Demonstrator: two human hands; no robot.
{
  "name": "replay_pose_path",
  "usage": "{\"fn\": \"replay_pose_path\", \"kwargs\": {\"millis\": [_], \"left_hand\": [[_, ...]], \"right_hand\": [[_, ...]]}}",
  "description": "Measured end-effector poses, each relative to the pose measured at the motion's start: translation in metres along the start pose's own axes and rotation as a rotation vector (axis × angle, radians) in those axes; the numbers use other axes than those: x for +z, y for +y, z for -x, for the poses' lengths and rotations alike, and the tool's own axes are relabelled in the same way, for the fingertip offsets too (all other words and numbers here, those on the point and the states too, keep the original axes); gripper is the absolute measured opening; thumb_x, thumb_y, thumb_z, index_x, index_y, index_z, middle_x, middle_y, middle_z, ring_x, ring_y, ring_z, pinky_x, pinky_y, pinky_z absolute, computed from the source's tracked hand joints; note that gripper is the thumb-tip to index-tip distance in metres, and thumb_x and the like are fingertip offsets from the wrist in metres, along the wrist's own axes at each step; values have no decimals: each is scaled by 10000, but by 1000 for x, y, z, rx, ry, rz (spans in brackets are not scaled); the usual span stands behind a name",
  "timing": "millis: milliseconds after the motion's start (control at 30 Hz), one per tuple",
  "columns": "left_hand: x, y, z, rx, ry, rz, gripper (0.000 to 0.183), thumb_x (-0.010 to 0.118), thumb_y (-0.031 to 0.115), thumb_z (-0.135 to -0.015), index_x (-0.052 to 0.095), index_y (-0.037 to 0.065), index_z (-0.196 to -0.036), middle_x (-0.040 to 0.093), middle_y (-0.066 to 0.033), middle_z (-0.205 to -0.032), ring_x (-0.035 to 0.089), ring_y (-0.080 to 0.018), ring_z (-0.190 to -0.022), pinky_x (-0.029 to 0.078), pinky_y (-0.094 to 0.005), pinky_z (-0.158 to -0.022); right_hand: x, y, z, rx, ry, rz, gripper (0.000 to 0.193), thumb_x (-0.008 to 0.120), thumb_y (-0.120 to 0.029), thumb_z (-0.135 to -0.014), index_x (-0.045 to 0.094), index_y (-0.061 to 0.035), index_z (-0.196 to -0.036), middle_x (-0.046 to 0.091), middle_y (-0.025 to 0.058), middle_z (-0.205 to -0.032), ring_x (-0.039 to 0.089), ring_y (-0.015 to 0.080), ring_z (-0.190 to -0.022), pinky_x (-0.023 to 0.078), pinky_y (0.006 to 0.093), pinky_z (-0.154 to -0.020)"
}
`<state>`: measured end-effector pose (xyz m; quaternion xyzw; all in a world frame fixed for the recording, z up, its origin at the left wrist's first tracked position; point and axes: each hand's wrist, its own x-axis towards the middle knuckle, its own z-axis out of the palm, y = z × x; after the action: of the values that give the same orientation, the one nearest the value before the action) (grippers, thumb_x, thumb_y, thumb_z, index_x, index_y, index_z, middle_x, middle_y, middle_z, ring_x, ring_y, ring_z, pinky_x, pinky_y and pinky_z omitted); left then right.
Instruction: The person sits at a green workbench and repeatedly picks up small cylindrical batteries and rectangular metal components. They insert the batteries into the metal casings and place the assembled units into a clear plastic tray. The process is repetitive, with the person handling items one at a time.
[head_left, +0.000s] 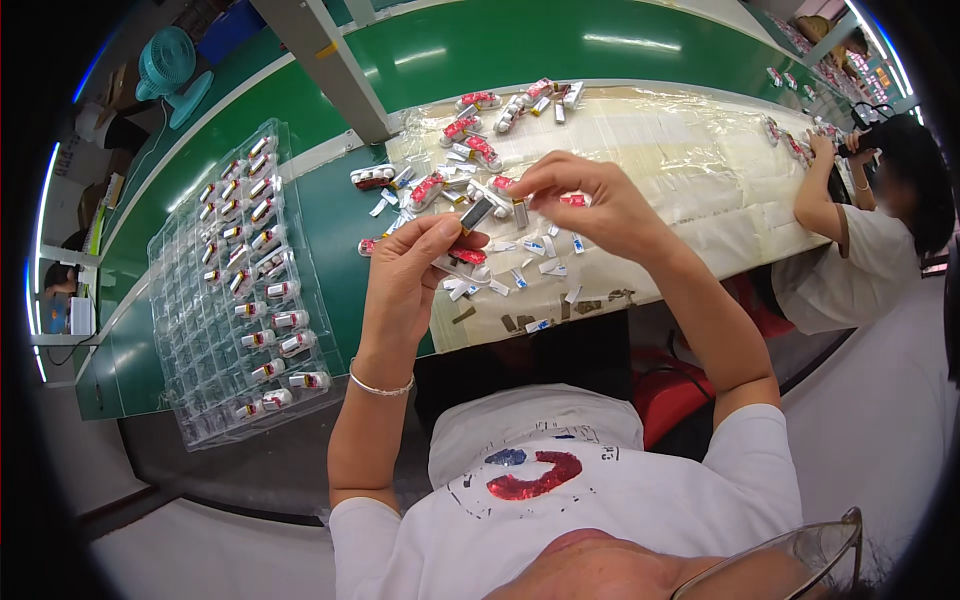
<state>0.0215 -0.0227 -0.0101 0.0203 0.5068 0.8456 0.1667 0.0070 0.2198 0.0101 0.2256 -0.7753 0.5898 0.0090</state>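
Observation:
My left hand (415, 250) pinches a small flat rectangular piece (477, 214), dark grey with a pale edge, between thumb and fingers. Just below those fingers is a red-and-white moulded part (462, 264); whether the hand also holds it, I cannot tell. My right hand (595, 200) is raised to the right, its thumb and fingertips drawn together. Anything in that pinch is too small to make out. Near its fingertips shows a small silver block with a yellow end (520, 213). More red-and-white parts (460, 130) and small white-and-blue pieces (550, 266) lie around.
To the left, a clear plastic tray (190, 345) holds rows of red-and-white parts in its pockets. Translucent sheeting (680, 180) covers the green bench (520, 45). A metal post (335, 75) rises behind. A turquoise fan (168, 65) stands far left. Another person (860, 240) works at right.

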Motion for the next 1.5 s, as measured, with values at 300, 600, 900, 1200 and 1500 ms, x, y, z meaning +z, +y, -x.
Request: {"fn": "replay_pose_path", "kwargs": {"millis": [300,600,900,1200,1500], "left_hand": [[7,-17,-6,-22,-124,180,266,579,133,-967,600,-23,-1182,662,-79,-1002,631,-142,-896,517,-290,-793],[39,-22,4,127,-89,139,469,555,176,-990,407,32,-1411,577,-68,-1138,625,-103,-872,529,-169,-613],[32,-13,6,140,66,-18,326,550,109,-979,532,-11,-1282,671,-117,-1068,709,-175,-796,565,-227,-649],[30,-14,10,172,-29,-157,351,646,-4,-903,588,-34,-1248,645,-113,-1181,665,-179,-1002,551,-321,-916],[21,-12,14,343,4,-223,294,650,-38,-906,631,-24,-1199,660,-81,-1117,643,-115,-997,541,-224,-861]], "right_hand": [[44,5,-2,86,72,-663,226,722,-45,-872,669,32,-1078,635,58,-1026,640,117,-911,530,239,-789],[32,-8,3,28,185,-721,255,747,-94,-864,646,2,-1078,700,61,-945,669,101,-891,556,237,-789],[34,-13,8,-52,185,-532,273,720,-20,-868,622,38,-1115,691,85,-962,673,112,-902,555,236,-789],[25,-19,6,-148,198,-82,244,785,-129,-823,710,-21,-1028,696,53,-906,648,92,-788,520,229,-684],[21,-27,-7,-471,138,418,252,790,-116,-760,737,-99,-1005,676,33,-866,632,194,-798,523,290,-656]]}}
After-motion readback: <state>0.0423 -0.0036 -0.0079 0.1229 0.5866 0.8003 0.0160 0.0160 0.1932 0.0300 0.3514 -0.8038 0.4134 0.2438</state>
